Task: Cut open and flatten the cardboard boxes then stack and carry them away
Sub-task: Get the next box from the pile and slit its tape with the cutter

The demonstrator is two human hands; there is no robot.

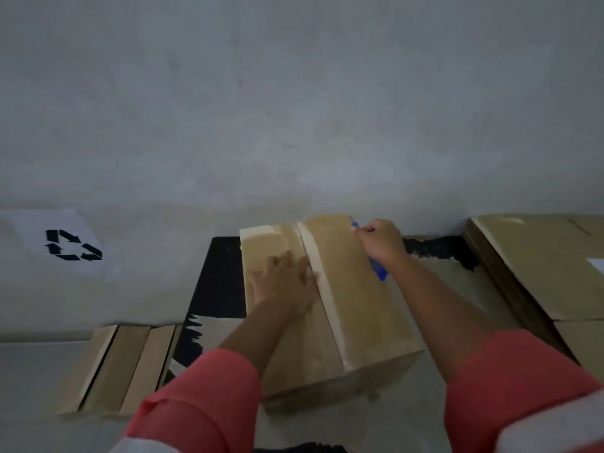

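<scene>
Head view: sealed cardboard box (pixel 327 308) sits centre on the floor, pale tape strip (pixel 322 282) running along its top; left hand (pixel 282 281) lies flat on the lid, fingers straight, just left of the tape; right hand (pixel 380 240) grips a blue cutter (pixel 376 263) at the box's far right edge; flattened cardboard (pixel 121 364) lies to the left, another box (pixel 539 256) to the right; recycling sign (pixel 62 243) on paper at far left.
</scene>
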